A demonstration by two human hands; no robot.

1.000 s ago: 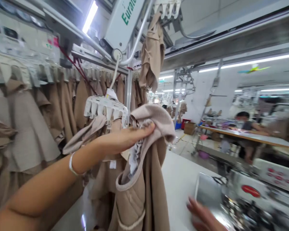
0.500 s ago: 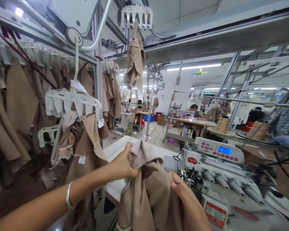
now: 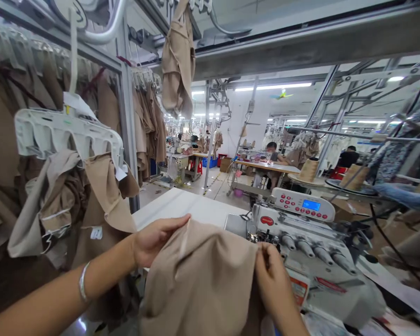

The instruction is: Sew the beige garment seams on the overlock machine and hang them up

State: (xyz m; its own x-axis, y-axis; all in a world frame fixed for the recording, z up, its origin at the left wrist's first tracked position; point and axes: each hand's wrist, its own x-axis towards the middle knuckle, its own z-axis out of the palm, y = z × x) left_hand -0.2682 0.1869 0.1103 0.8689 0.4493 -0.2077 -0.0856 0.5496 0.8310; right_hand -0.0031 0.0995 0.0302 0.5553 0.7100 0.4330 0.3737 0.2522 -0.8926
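A tan cloth garment (image 3: 199, 280) is stretched between my two hands at the bottom middle of the view. My left hand (image 3: 157, 245) grips its upper left edge, with a thin bangle on the wrist. My right hand (image 3: 271, 275) pinches its right edge, just in front of an overlock sewing machine (image 3: 301, 233). The machine has a red-buttoned panel with a blue display. A white work table (image 3: 182, 205) lies behind the cloth. The rest of the garment hangs down below the frame, out of sight.
A white clip hanger (image 3: 68, 135) holds tan garments (image 3: 73, 200) on a metal rail at left. Another tan garment (image 3: 177, 60) hangs overhead. A co-worker (image 3: 273, 154) sits at a far table, and thread cones (image 3: 308, 170) stand to the right.
The view has swung left and risen, showing more of the machine. My right hand has come up from the table onto the cloth, and both hands now hold it spread.
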